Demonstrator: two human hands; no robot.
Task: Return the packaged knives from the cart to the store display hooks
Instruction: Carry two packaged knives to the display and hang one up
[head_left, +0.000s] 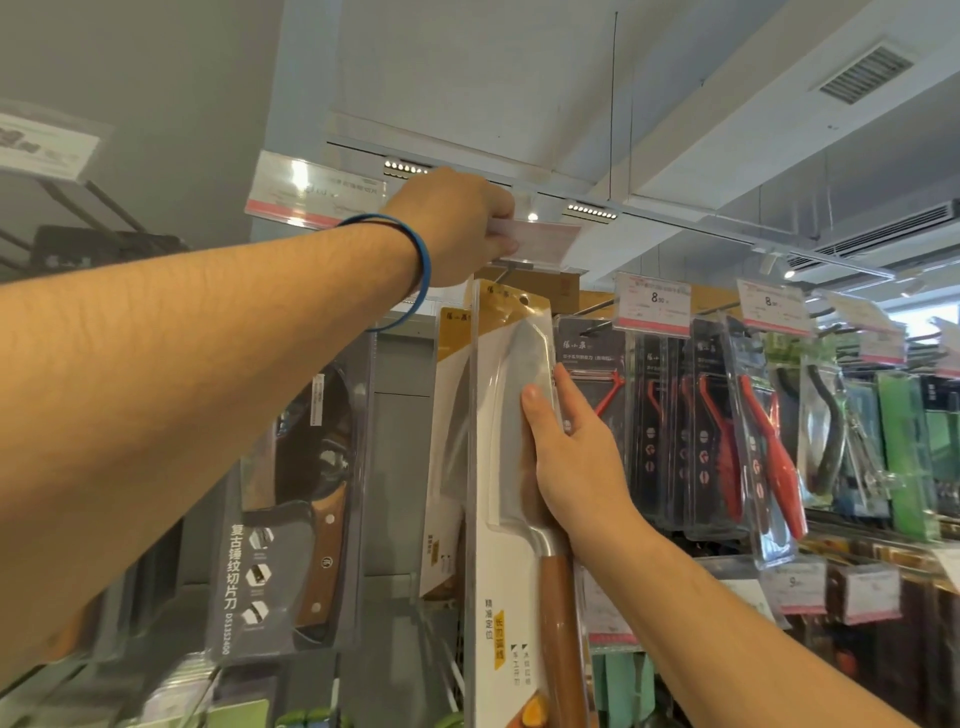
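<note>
Your left hand (457, 228) pinches the tag (540, 236) above the hook (511, 266). Your right hand (576, 467) grips the pack (488, 571) upright, hole (523, 300) just below the hook.

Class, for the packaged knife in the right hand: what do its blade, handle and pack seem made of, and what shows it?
Blade: likely steel, dull grey sheen. Handle: seemingly wood, warm brown, glossy. Pack: printed card under clear plastic, judged by glare.
</note>
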